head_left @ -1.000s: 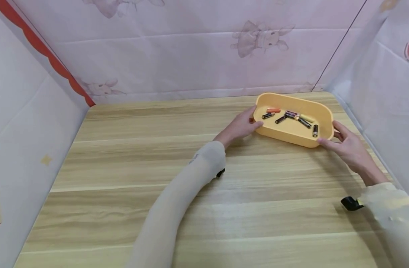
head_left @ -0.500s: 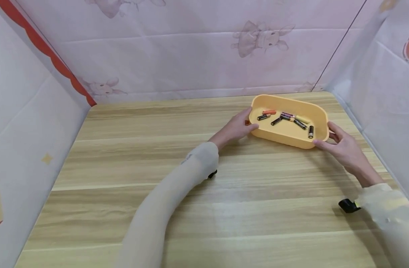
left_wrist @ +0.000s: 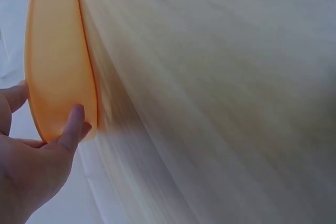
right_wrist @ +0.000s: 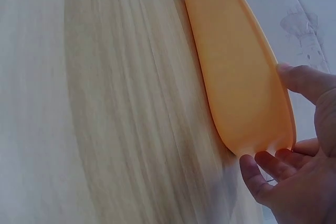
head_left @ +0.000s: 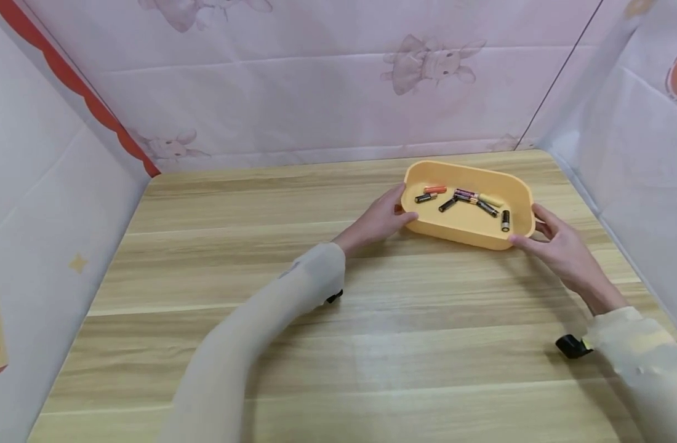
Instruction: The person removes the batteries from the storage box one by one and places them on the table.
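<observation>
A yellow-orange plastic bin (head_left: 460, 234) is near the back right of the table, held at both short ends. My left hand (head_left: 374, 218) grips its left end, thumb on the front rim and fingers around the side. At the opposite end my right hand (head_left: 565, 249) holds it the same way, thumb at the front right corner. Inside lie several loose batteries: an orange one (head_left: 435, 189), a yellow one (head_left: 490, 200) and dark ones such as the battery (head_left: 505, 221) at the right. Both wrist views show the bin's outer wall (left_wrist: 58, 51) but not its contents.
The wood-grain table (head_left: 205, 258) runs up to a pink printed back wall (head_left: 316, 104). A white side wall (head_left: 637, 141) rises close to the right of the bin, and another white wall (head_left: 45, 184) borders the left.
The bin, with the batteries in it, has shifted left and slightly toward me. Both hands moved along with it and kept their hold.
</observation>
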Demonstrator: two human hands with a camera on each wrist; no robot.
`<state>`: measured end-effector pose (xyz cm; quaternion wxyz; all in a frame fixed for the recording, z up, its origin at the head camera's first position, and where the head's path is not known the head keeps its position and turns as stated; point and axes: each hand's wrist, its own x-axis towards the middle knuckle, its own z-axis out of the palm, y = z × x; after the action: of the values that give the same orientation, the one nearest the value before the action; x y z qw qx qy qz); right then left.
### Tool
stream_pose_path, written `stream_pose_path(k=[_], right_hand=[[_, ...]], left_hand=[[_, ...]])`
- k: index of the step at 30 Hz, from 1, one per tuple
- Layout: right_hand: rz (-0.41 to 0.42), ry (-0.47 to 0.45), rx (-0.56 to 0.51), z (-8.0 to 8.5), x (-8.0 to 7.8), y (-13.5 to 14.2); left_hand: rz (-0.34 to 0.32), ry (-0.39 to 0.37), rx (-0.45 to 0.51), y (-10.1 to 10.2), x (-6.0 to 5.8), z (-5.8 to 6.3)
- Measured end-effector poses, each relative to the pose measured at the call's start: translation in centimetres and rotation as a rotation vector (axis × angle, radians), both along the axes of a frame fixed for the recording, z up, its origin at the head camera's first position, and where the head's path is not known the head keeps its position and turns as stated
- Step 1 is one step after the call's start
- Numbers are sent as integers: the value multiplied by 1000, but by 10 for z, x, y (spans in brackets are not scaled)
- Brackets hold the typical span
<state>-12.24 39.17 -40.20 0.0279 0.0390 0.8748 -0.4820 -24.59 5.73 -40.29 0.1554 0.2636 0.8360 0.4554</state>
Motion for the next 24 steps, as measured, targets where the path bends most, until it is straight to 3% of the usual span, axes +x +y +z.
stream_pose_path(k=[6, 12, 24], right_hand=[[8, 11, -18, 1, 2, -10], [34, 20, -43, -2, 4, -19], [91, 49, -53, -7, 15, -45]], left_hand=[[26, -36, 11, -11, 11, 2], [93, -34, -50, -23, 23, 3], [124, -56, 16, -57, 48, 0]])
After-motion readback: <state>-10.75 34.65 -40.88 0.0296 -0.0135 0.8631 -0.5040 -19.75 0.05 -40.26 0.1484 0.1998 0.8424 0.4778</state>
